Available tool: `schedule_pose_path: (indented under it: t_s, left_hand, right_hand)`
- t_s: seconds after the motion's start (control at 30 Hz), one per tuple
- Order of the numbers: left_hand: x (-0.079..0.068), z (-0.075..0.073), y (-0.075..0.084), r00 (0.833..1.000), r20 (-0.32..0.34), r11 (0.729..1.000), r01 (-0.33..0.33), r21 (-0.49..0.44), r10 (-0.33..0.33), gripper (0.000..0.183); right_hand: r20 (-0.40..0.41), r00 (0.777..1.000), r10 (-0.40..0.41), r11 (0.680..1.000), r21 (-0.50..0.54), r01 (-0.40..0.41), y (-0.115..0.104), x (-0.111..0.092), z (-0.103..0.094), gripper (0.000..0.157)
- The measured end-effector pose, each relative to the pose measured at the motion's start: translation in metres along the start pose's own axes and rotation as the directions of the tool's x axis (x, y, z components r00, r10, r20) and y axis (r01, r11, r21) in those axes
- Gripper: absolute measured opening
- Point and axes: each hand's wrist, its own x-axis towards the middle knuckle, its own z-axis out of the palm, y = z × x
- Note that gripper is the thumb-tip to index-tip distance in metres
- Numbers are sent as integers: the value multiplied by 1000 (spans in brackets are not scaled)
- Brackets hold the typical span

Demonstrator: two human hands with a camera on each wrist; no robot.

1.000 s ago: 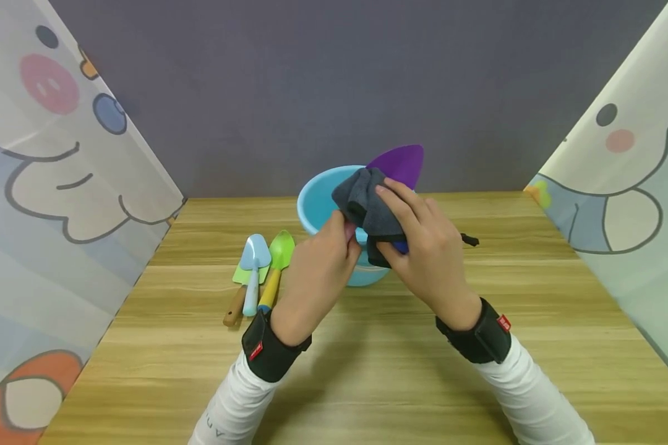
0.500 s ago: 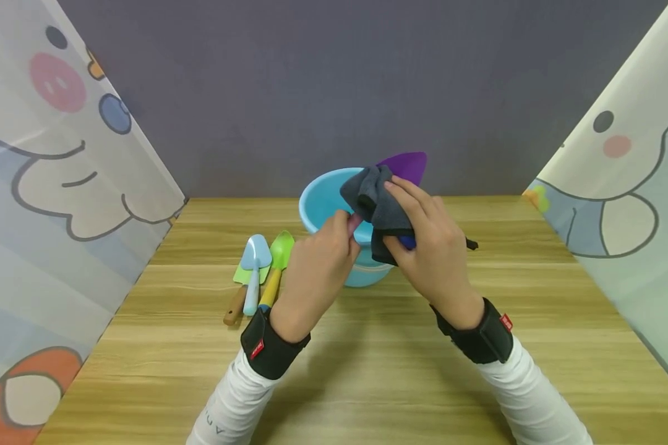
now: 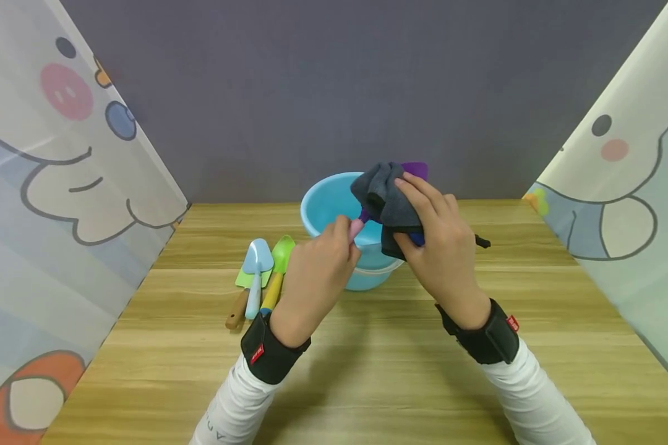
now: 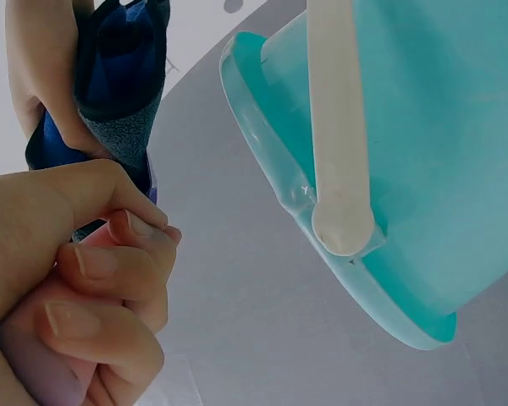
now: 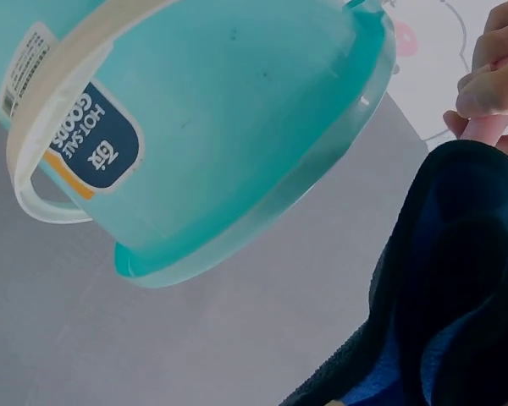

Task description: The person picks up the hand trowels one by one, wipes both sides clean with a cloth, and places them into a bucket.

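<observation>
My left hand point(image 3: 317, 272) grips the pink handle point(image 3: 356, 229) of a toy shovel, fingers curled round it in the left wrist view. The shovel's purple blade point(image 3: 417, 169) shows only at its far tip; a dark grey cloth point(image 3: 392, 198) with a blue inner side wraps the rest. My right hand point(image 3: 442, 253) holds that cloth round the blade, thumb below and fingers on top. Both hands are in front of and above a light blue bucket point(image 3: 328, 204), whose pale handle point(image 4: 339, 127) hangs down in the left wrist view.
Left of the bucket lie a light blue toy shovel point(image 3: 253, 290), a green shovel with a yellow handle point(image 3: 273, 290), and a green-bladed tool with a brown handle point(image 3: 237, 312). A dark strap end point(image 3: 482, 241) pokes out right of my right hand. A grey wall point(image 3: 334, 86) stands behind.
The cloth and my right hand have slid slightly right and away along the shovel. More of the pink handle and the purple neck shows, and less of the blade tip.
</observation>
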Motion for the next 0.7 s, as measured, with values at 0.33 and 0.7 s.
schedule_pose_path:
  t_s: [0.33,0.7]
  left_hand:
    - [1,2,0,1000,-16,999,-1,-46,1,22]
    - [2,0,-3,1000,-24,998,16,-58,-17,25]
  right_hand:
    - [-49,999,-2,999,-40,0,6,3,-2,60]
    - [-103,995,-14,999,-44,9,13,6,-1,55]
